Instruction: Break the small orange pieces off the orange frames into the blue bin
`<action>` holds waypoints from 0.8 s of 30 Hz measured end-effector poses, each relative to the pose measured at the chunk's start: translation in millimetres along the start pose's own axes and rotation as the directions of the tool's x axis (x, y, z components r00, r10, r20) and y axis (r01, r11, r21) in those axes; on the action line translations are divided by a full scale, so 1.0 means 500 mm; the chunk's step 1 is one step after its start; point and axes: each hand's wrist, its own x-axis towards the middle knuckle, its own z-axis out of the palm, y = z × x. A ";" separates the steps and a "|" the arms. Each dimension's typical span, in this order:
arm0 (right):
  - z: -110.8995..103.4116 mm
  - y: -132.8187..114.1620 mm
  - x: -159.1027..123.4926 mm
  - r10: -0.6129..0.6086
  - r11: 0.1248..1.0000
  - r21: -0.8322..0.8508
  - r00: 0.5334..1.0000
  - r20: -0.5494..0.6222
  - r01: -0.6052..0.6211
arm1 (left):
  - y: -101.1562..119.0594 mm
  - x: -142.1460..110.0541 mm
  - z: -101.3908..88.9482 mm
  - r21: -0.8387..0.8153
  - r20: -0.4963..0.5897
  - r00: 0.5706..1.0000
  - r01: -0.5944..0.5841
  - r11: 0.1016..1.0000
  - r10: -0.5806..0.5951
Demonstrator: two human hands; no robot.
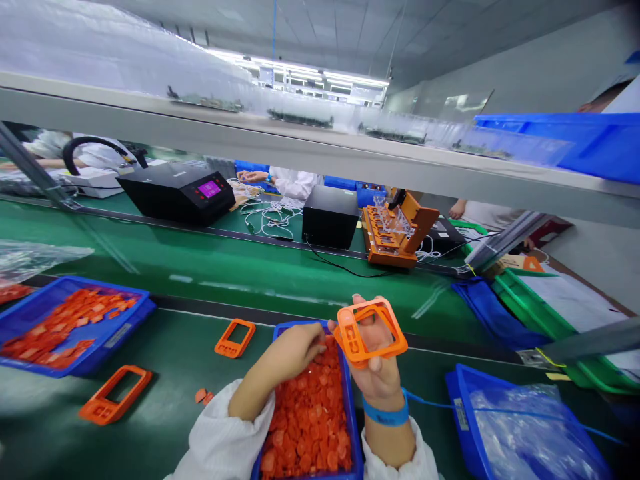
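My right hand [377, 381], with a blue strap round the wrist, holds up an orange plastic frame [351, 332] that has a large rectangular window and small button openings. A second orange outline shows behind it, possibly another frame. My left hand [299, 348] is over the far end of a blue bin [356, 443] filled with small orange plastic pieces [307, 427]. Its fingers are curled together, and whatever they hold, if anything, is hidden. Two similar orange frames lie on the green bench to the left, a nearer one [116, 395] and a farther one [235, 338].
Another blue bin of orange pieces [125, 330] stands at left; a few loose pieces [204, 396] lie nearby. At right is a blue bin with clear plastic bags [535, 427]. Beyond are black boxes [330, 217], an orange fixture [395, 230], an overhead shelf [300, 150] and other people.
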 end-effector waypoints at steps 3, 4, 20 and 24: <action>-0.001 0.004 0.004 -0.018 0.999 -0.027 1.000 -0.014 0.018 | 0.029 -0.016 -0.025 -0.243 -0.297 0.955 -0.105 0.964 0.029; -0.002 0.006 0.005 -0.024 0.999 -0.025 0.999 -0.030 0.023 | 0.036 -0.022 -0.029 -0.309 -0.371 0.928 -0.148 0.940 0.024; -0.012 0.047 -0.011 -0.036 0.986 -0.160 0.997 0.067 0.046 | 0.103 -0.033 0.007 -0.871 -0.415 0.881 -0.313 0.380 -0.226; -0.016 0.053 -0.009 -0.086 0.977 -0.186 0.991 0.107 0.105 | 0.105 -0.032 0.013 -0.903 -0.328 0.916 -0.231 0.363 -0.233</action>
